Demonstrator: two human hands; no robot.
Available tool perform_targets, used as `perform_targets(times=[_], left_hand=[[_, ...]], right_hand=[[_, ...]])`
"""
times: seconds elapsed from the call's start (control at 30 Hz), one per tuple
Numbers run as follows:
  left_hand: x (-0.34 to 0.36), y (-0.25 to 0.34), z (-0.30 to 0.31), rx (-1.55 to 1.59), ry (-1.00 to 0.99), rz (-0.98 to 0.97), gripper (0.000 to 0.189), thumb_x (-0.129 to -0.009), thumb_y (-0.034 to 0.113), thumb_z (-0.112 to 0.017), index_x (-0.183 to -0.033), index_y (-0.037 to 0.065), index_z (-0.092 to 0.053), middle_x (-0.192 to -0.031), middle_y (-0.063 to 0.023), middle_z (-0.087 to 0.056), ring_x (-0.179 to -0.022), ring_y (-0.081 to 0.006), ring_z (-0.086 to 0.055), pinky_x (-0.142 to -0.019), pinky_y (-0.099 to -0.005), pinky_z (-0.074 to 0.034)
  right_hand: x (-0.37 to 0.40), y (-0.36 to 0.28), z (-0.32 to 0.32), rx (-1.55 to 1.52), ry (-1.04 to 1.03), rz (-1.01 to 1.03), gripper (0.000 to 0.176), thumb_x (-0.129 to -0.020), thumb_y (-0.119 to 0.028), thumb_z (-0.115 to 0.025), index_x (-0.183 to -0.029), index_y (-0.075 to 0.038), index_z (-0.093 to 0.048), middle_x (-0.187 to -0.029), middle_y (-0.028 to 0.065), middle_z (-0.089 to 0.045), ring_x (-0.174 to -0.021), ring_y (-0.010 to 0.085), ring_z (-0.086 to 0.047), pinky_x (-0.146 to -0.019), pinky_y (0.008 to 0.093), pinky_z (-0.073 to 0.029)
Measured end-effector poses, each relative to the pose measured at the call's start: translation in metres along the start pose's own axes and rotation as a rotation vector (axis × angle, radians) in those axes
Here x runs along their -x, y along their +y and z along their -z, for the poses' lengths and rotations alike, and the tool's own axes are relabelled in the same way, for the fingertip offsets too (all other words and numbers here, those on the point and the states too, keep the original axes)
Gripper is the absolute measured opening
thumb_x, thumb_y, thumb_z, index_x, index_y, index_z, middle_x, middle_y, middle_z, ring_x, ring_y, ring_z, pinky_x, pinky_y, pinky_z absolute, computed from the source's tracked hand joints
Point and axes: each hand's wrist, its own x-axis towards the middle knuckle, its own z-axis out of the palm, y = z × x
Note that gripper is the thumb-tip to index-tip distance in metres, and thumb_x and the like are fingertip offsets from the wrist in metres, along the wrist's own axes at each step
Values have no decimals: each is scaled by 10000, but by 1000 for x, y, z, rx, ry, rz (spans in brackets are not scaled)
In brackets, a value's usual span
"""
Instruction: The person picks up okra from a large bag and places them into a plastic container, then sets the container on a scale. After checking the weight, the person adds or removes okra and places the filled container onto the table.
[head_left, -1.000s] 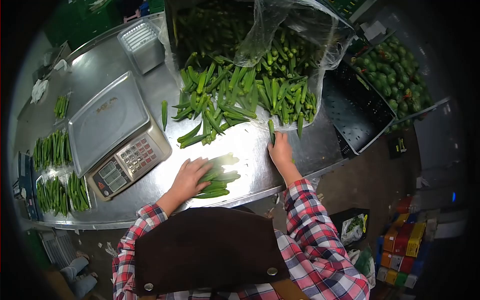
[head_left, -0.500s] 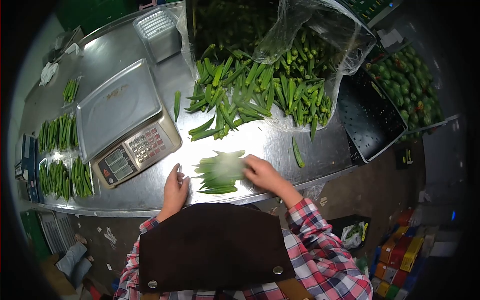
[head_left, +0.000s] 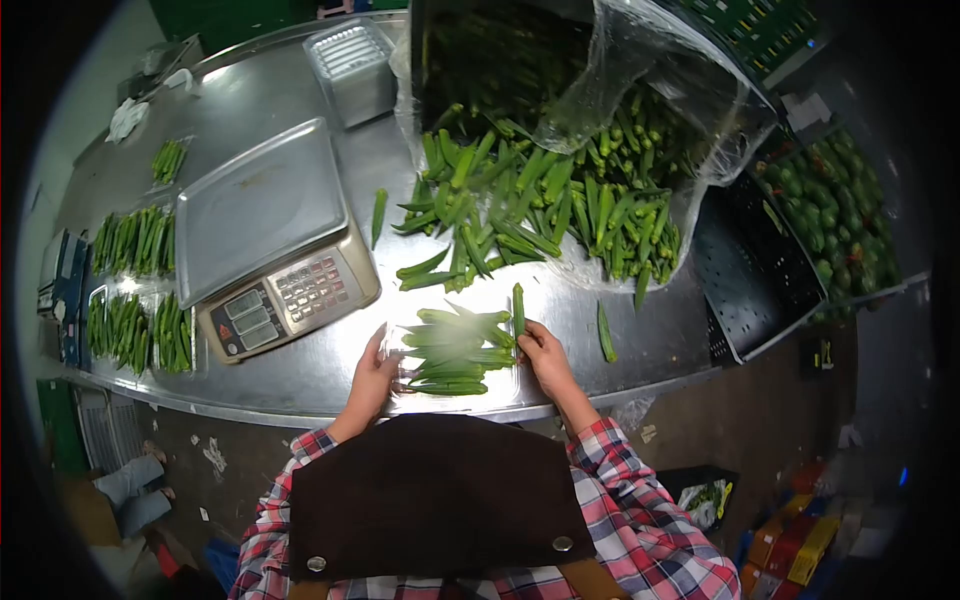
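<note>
A clear plastic tray [head_left: 400, 402] lies near the table's front edge, filled with a row of green okra pods [head_left: 455, 350] laid crosswise. My left hand [head_left: 370, 382] is at the tray's left side, its thumb and fingers closed on the rim. At the right end of the tray my right hand [head_left: 545, 362] pinches a single okra pod [head_left: 518, 307], which points away from me. Glare hides part of the pods in the tray. Beyond it, a large heap of loose okra [head_left: 500, 200] spills from a plastic-lined crate [head_left: 690, 60].
To the left stands a weighing scale [head_left: 265, 220] with a metal pan. Packed okra trays [head_left: 130, 240] lie beyond it. Stacked clear trays [head_left: 350, 70] stand at the back. A single pod [head_left: 607, 332] and a black crate [head_left: 760, 270] are on the right.
My right hand, over the tray's okra before, is now at the tray's right end with a pod in it. My left hand has closed in on the tray's left rim. The view has shifted slightly.
</note>
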Motion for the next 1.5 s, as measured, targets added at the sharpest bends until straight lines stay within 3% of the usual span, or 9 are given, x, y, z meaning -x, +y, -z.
perform_targets(times=[0.2,0.3,0.53,0.63,0.67,0.77,0.97,1.2,1.5], left_hand=[[13,52,33,397,99,-100,555,-894,90,-444,-1392,97,-199,-1002,-83,-575,-709,-134,-600,-518,-212,-474],[12,98,59,341,242,-245,531,-903,91,-427,-1388,101,-212,-1013,-92,-575,-745,-141,-595,-524,-218,-478],[-62,140,169,228,545,-540,504,-865,41,-447,-1343,31,-288,-1034,-104,-571,-760,-164,-589,-628,-264,-496],[-100,136,222,-200,741,-622,525,-840,31,-478,-1335,16,-306,-952,-123,-591,-700,-166,-578,-618,-266,-489],[-75,158,209,-388,780,-293,467,-823,60,-506,-1272,-7,-395,-1093,-153,-532,-917,-209,-541,-803,-342,-435],[-75,148,233,-799,1081,-520,411,-829,69,-494,-1229,-11,-437,-1108,-168,-506,-971,-211,-506,-830,-333,-414],[-5,112,181,-418,1115,-715,342,-856,87,-492,-1182,-10,-466,-1080,-128,-496,-933,-192,-507,-789,-294,-434],[75,47,143,-334,1178,-619,284,-899,95,-465,-1163,-7,-482,-1110,-103,-501,-985,-164,-504,-840,-275,-417],[54,89,195,-249,1041,-784,253,-911,83,-441,-1136,-19,-495,-1110,-107,-507,-1017,-179,-507,-867,-285,-408]], right_hand=[[-16,-68,-13,-107,-96,274,322,-867,-96,-525,-1170,10,-500,-847,19,-515,-678,94,-503,-620,253,-471],[-31,-92,-16,30,-121,446,351,-861,-92,-526,-1187,26,-474,-849,29,-513,-700,99,-498,-594,260,-475],[-49,-55,-25,238,-29,459,361,-844,-58,-514,-1183,55,-461,-885,65,-550,-654,99,-501,-572,258,-473],[-32,-59,-32,217,-72,402,352,-835,-38,-522,-1169,60,-473,-856,68,-564,-629,98,-507,-561,250,-465],[-28,-59,-31,240,-78,378,352,-831,-34,-527,-1166,59,-476,-843,63,-564,-623,96,-505,-559,250,-465],[-25,-44,-23,305,-96,345,346,-827,-31,-538,-1159,52,-487,-823,51,-559,-616,87,-501,-560,240,-456],[-33,-36,-34,405,-179,403,320,-817,-21,-553,-1129,40,-515,-833,40,-535,-628,79,-500,-581,221,-427],[-69,-38,-76,581,-350,617,311,-787,5,-555,-1098,-16,-555,-864,55,-500,-699,125,-499,-627,243,-413],[-63,-169,-216,850,-376,1030,281,-782,36,-530,-1041,-57,-585,-928,127,-526,-775,277,-554,-656,326,-455]])
